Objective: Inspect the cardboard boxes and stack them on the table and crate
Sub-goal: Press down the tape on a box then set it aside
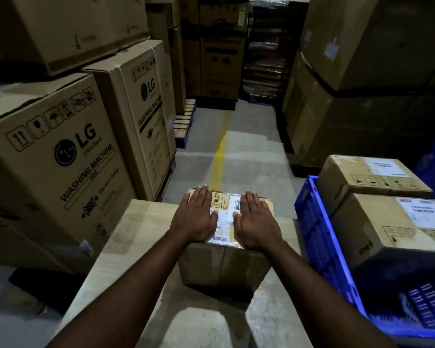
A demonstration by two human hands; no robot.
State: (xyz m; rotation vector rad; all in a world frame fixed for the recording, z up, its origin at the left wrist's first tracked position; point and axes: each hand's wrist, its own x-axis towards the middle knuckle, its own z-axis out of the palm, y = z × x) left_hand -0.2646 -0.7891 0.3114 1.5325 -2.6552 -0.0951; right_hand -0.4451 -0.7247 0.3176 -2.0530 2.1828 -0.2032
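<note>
My left hand [197,214] and right hand [255,219] lie flat, fingers straight, gripping nothing, on top of the box [224,262] on the table [136,227]. Its long axis runs away from me. The blue crate [319,237] sits nearer my right hand.

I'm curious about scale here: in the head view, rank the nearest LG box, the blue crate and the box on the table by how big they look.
1. LG box: largest, though cropped at left.
2. crate: next; cropped at right, so less sure.
3. box on the table: clearly smallest.
</note>
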